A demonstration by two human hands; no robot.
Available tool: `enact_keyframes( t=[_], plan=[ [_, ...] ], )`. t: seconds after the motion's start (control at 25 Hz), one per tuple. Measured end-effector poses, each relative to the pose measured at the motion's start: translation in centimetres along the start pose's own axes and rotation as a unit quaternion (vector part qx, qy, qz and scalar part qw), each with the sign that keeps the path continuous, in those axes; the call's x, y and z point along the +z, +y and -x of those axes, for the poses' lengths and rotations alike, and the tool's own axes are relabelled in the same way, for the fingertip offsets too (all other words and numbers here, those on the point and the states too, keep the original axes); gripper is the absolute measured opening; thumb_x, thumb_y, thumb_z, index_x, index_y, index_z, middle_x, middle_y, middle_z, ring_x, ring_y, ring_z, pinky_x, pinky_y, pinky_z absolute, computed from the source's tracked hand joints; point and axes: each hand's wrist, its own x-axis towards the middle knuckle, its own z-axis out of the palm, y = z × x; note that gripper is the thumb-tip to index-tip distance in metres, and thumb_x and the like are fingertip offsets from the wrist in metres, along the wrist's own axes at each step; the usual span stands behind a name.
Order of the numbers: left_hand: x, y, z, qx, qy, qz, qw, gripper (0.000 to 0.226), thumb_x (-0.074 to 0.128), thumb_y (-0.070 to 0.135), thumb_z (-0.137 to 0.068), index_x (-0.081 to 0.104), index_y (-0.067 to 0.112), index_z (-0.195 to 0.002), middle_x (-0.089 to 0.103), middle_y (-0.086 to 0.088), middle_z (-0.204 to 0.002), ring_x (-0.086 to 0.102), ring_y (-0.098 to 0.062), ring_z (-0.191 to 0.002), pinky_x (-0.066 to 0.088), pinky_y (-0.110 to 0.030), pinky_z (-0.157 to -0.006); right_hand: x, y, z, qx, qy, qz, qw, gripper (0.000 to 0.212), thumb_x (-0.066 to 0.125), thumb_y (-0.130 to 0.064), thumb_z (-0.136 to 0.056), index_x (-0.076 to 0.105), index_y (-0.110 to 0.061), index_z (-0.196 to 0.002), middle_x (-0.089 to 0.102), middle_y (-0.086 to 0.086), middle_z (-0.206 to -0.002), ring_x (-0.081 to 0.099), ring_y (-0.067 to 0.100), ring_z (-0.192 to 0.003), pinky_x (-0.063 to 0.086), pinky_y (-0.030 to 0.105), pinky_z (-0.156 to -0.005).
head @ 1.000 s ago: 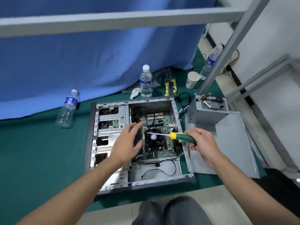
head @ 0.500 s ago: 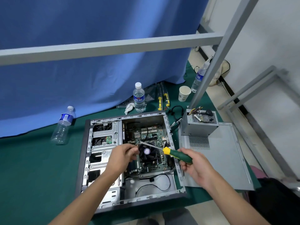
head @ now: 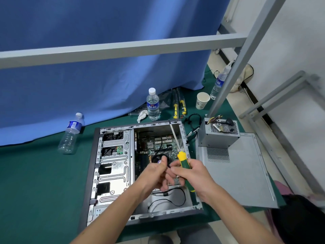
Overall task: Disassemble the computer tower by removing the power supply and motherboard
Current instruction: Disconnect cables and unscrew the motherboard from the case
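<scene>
Green mat (head: 35,182); right hand (head: 195,175) grips screwdriver (head: 183,166), shaft pointing away.

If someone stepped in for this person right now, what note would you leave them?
Right hand: grips the green and yellow screwdriver, shaft pointing away over the open computer case.
Left hand: fingers curled, meeting the right hand above the CPU fan; whether it pinches a screw, I cannot tell.
Done: the power supply is out, resting on the removed side panel to the right of the case.
Left: the motherboard still lies inside the case with a black cable nearby. Free it and lift it out.
</scene>
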Motion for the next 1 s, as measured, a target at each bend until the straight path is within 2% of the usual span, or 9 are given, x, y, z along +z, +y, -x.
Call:
enact_keyframes(
  t=[0.12,0.28,0.4,0.56,0.6,0.68,0.8,0.92,1.0],
  plan=[
    [0.3,0.0,0.1,-0.011,-0.02,-0.028,0.999,0.072,0.032,0.066,-0.092,0.073,0.013,-0.064,0.07,-0.01,-0.069,0.052,-0.013,-0.043,0.041,-0.021,-0.042,0.4,0.4,-0.3,-0.059,-0.015,0.062,0.996,0.005,0.073,-0.014,-0.083,0.068,-0.012,-0.083,0.064,0.006,-0.057,0.052,0.015,-0.05,0.046,0.024,-0.053],
    [0.2,-0.3,0.0,-0.048,-0.035,-0.051,0.997,0.078,0.027,0.072,-0.09,0.074,0.015,-0.063,0.071,-0.009,-0.07,0.051,-0.011,-0.043,0.041,-0.02,-0.045,0.2,1.5,-0.5,-0.094,0.01,0.153,0.984,0.012,0.07,-0.024,-0.085,0.066,-0.014,-0.079,0.066,0.004,-0.056,0.057,0.012,-0.052,0.048,0.026,-0.057],
    [0.0,-0.4,-0.6,-0.064,-0.046,-0.077,0.994,0.084,0.02,0.072,-0.092,0.074,0.013,-0.066,0.072,-0.011,-0.075,0.052,-0.013,-0.046,0.042,-0.021,-0.046,0.2,1.9,-0.8,-0.095,-0.011,0.135,0.986,0.021,0.064,-0.027,-0.087,0.059,-0.013,-0.072,0.062,0.003,-0.055,0.057,0.019,-0.053,0.046,0.029,-0.058],
    [-1.9,-0.6,-1.6,-0.002,0.079,-0.137,0.987,0.07,0.029,0.067,-0.092,0.073,0.013,-0.083,0.074,-0.007,-0.077,0.063,-0.017,-0.056,0.047,-0.021,-0.047,-2.9,1.9,-2.4,-0.049,0.126,0.063,0.989,0.003,0.068,-0.014,-0.086,0.068,-0.013,-0.083,0.063,0.0,-0.064,0.058,0.008,-0.052,0.045,0.016,-0.05],
    [-2.8,-0.7,-1.9,0.032,0.141,-0.189,0.971,0.061,0.033,0.064,-0.091,0.071,0.016,-0.086,0.073,-0.003,-0.077,0.066,-0.017,-0.064,0.051,-0.023,-0.053,-4.3,2.0,-3.0,-0.037,0.146,0.048,0.987,0.003,0.068,-0.01,-0.085,0.069,-0.013,-0.085,0.064,0.001,-0.065,0.057,0.008,-0.052,0.045,0.016,-0.05],
    [-5.5,-1.2,-3.1,0.086,0.271,-0.338,0.897,0.036,0.044,0.05,-0.096,0.065,0.022,-0.102,0.069,0.002,-0.094,0.066,-0.018,-0.09,0.056,-0.031,-0.079,-6.9,2.5,-4.1,-0.016,0.177,0.043,0.983,0.006,0.069,-0.006,-0.084,0.07,-0.012,-0.086,0.066,0.005,-0.069,0.057,0.009,-0.053,0.045,0.017,-0.051],
    [-9.9,-1.8,-5.3,0.069,0.373,-0.495,0.781,0.052,0.05,0.043,-0.096,0.042,0.021,-0.143,0.046,-0.008,-0.14,0.04,-0.023,-0.132,0.032,-0.045,-0.113,-9.2,4.3,-6.0,0.006,0.217,0.074,0.973,0.007,0.07,-0.004,-0.084,0.07,-0.011,-0.082,0.065,0.005,-0.068,0.055,0.008,-0.049,0.044,0.016,-0.047],
    [-12.1,-3.1,-7.0,0.017,0.372,-0.55,0.747,0.068,0.028,0.06,-0.098,0.014,0.028,-0.157,0.007,-0.008,-0.163,0.003,-0.024,-0.151,0.009,-0.05,-0.119,-10.2,7.0,-8.3,0.028,0.242,0.127,0.961,0.015,0.067,-0.006,-0.086,0.067,-0.013,-0.073,0.062,-0.001,-0.063,0.055,0.008,-0.049,0.043,0.016,-0.045],
    [-12.1,-4.6,-7.2,0.024,0.376,-0.568,0.732,0.07,0.008,0.065,-0.096,0.006,0.032,-0.157,-0.001,-0.006,-0.165,-0.009,-0.02,-0.151,0.004,-0.048,-0.121,-10.2,9.0,-9.6,0.045,0.246,0.161,0.955,0.018,0.066,-0.008,-0.088,0.066,-0.013,-0.071,0.06,-0.001,-0.061,0.055,0.009,-0.049,0.045,0.018,-0.047]
  ],
)
